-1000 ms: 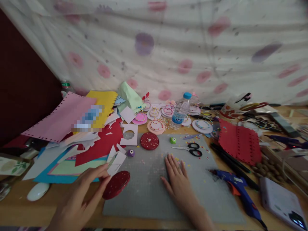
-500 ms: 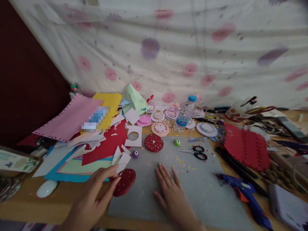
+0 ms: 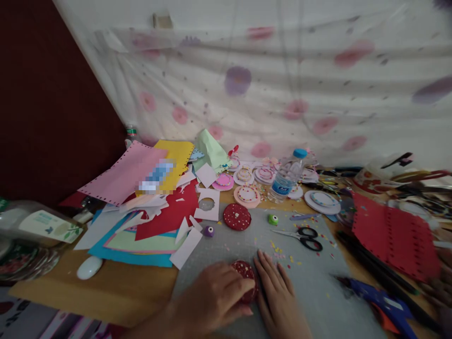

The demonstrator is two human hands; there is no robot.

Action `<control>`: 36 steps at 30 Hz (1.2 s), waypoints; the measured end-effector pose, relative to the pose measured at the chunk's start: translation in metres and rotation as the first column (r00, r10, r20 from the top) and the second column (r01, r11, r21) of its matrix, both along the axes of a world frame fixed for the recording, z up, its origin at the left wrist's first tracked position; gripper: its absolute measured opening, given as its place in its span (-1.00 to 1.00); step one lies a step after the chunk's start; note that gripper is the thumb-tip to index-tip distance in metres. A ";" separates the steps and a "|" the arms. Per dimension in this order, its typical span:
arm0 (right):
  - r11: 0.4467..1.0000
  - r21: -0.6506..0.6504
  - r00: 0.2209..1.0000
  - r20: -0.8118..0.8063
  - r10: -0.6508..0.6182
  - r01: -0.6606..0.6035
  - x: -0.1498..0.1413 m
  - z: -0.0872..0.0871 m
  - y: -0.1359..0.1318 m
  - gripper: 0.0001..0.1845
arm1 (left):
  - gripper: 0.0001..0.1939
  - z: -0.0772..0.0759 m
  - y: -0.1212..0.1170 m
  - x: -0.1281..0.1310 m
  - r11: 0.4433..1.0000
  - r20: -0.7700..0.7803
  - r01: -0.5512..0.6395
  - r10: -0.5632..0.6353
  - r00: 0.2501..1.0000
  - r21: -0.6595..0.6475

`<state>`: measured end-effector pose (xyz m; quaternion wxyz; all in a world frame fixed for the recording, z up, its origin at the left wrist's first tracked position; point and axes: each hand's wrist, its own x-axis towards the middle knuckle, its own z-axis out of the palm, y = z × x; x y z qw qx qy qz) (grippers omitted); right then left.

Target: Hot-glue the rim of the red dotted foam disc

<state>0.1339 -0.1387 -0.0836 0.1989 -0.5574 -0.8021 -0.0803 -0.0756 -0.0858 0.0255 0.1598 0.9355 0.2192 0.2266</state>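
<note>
A dark red dotted paper disc (image 3: 245, 273) lies on the grey mat (image 3: 307, 287) near the front edge. My left hand (image 3: 212, 299) covers its near side, fingers curled over it and gripping it. My right hand (image 3: 278, 294) lies flat on the mat just right of the disc, fingers stretched out and touching its edge. A second red dotted disc (image 3: 237, 216) rests farther back on the mat. Black-handled scissors (image 3: 300, 235) lie to the right of it.
Coloured paper sheets (image 3: 151, 221) pile up at the left. A water bottle (image 3: 286, 175), decorated paper rounds (image 3: 247, 194), green (image 3: 272, 219) and purple (image 3: 209, 231) punches stand behind the mat. A blue glue gun (image 3: 381, 303), red punched sheet (image 3: 391, 233) and white mouse (image 3: 89, 267) are near.
My left hand has carried the red disc from the mat's left edge to its middle, up against my right hand. The camera has turned left.
</note>
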 end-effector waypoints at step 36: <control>0.998 0.062 0.998 0.061 0.024 -0.028 0.015 -0.028 0.006 -0.21 | -0.24 0.014 0.192 -0.229 0.600 -0.218 -0.762 0.800 0.560 0.244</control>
